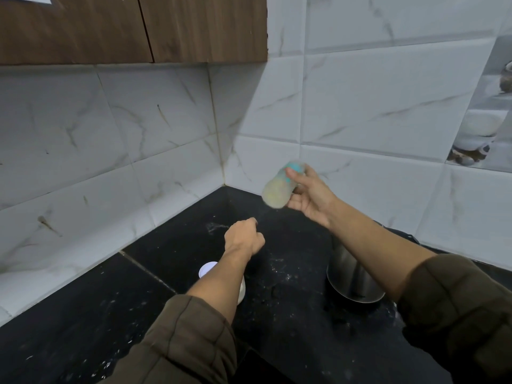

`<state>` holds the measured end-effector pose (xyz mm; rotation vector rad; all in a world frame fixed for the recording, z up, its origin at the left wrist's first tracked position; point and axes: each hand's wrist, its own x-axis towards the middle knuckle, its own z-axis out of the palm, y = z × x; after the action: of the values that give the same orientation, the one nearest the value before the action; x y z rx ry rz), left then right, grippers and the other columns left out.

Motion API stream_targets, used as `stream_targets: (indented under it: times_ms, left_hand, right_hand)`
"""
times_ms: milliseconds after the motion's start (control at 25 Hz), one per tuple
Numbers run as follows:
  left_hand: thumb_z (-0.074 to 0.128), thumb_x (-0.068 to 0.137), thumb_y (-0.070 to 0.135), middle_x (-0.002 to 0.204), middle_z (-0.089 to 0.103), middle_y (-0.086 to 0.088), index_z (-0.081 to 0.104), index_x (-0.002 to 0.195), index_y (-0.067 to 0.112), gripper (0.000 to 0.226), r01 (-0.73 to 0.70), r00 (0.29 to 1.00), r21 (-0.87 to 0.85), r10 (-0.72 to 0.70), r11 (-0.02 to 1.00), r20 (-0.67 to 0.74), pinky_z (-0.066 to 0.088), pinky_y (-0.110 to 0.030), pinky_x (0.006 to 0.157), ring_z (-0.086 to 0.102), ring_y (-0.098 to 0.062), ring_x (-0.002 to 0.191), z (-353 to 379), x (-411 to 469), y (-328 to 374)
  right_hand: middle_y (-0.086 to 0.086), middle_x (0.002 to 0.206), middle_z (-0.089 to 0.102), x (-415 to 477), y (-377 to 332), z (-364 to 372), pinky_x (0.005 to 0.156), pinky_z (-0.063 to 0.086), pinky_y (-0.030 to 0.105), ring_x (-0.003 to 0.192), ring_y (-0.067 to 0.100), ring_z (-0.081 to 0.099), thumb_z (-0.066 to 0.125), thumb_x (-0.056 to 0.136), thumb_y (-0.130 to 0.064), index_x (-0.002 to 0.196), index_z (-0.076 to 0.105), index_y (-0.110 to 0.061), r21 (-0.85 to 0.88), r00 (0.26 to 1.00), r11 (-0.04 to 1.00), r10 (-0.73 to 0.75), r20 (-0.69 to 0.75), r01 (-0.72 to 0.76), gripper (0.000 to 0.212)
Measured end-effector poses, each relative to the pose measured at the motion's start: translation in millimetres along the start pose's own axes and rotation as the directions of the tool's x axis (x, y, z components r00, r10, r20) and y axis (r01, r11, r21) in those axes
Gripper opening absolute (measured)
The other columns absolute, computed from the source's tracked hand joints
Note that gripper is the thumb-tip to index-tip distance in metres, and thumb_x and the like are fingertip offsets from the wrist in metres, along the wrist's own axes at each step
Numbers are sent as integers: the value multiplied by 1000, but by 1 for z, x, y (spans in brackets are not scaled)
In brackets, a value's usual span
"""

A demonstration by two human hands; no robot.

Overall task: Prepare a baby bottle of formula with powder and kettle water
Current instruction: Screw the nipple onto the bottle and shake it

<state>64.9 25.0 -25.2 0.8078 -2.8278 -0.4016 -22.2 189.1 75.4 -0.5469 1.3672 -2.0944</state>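
Note:
My right hand grips a baby bottle raised above the black counter near the tiled corner. The bottle is blurred by motion, holds pale milky liquid and has a teal ring at its top end, which points up and right. My left hand hovers lower over the counter with its fingers curled and nothing visible in it. A white formula container stands under my left forearm, mostly hidden. A steel kettle stands under my right forearm.
The black counter carries white powder specks and a small wet patch near the corner. White marble tile walls meet at the corner behind. A wooden cabinet hangs overhead at the upper left.

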Motion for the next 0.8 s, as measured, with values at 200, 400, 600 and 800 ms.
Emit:
stream_targets:
  times_ms: [200,400,600,800]
  left_hand:
    - [55,94,23,115,74,-4,66,129,18,36,-24,1000,33,24,999,-3,57,-40,91,68,-28,108,0,3,5]
    - [55,96,24,117,73,-3,63,134,20,39,-47,999,56,47,997,-6,56,-39,90,67,-25,109,4,5,9]
    - [56,96,24,110,72,-2,66,125,18,31,-41,999,82,41,996,-6,55,-37,84,66,-24,100,7,5,13]
    - [54,94,21,118,73,-3,64,134,20,41,-43,999,80,43,996,-5,55,-38,90,67,-27,111,11,6,6]
  right_hand:
    - [16,130,67,-6,6,5,76,65,46,105,33,75,78,88,-24,150,45,-26,-5,995,1000,-14,102,14,70]
    - [18,139,63,3,2,4,86,63,51,106,35,75,79,91,-21,151,41,-24,182,987,977,-83,-135,107,71]
    - [13,137,63,-13,1,-1,82,64,50,111,35,73,84,81,-22,153,41,-37,-164,993,984,-48,109,66,86]
    - [14,136,64,-3,-9,-14,92,61,51,104,32,76,79,91,-19,157,34,-36,147,963,965,-186,-194,216,82]
